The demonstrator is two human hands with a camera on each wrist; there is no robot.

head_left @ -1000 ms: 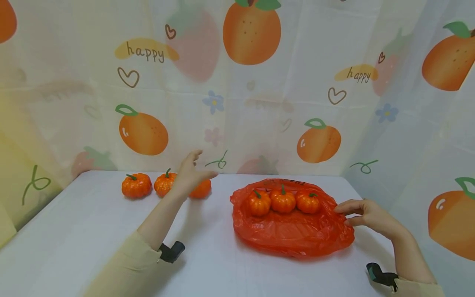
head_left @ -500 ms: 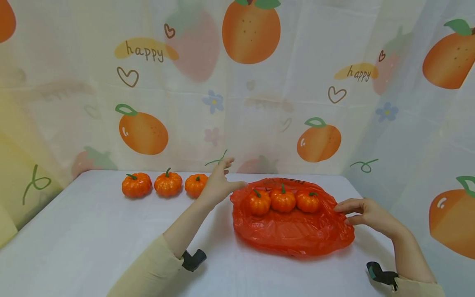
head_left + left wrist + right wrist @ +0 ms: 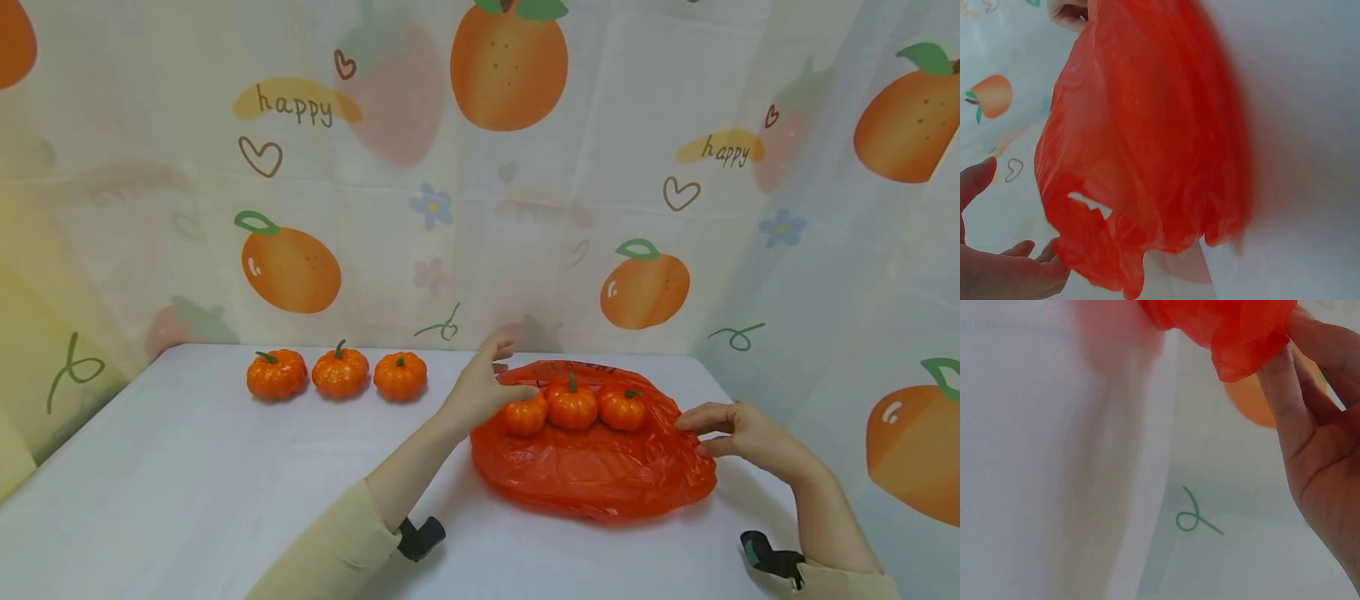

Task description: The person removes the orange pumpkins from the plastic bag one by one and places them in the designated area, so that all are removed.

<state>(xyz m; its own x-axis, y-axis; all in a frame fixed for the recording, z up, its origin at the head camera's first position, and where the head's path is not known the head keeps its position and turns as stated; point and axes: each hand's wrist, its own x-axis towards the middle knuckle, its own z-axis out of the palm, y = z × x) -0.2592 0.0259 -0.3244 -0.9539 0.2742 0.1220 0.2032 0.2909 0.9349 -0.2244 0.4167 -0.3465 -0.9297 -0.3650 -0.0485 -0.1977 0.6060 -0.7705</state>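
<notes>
While three small orange toy pumpkins sat untouched at the table's left, the left hand cupped relaxed fingers over the leftmost bagged pumpkin, seemingly light and firm. Farther right, the right hand pinched the thin red plastic bag's rim, which looked limp, slippery, best held by its edge.

Head: from above, facing forward over table. Wrists: very close, either side of bag, shared by all.

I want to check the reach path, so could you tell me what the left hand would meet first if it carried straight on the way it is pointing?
Most likely the leftmost pumpkin of the three on the red plastic bag. The left hand points right, with its fingers just over that pumpkin's top; depth is unclear, so it may already be touching.
</notes>
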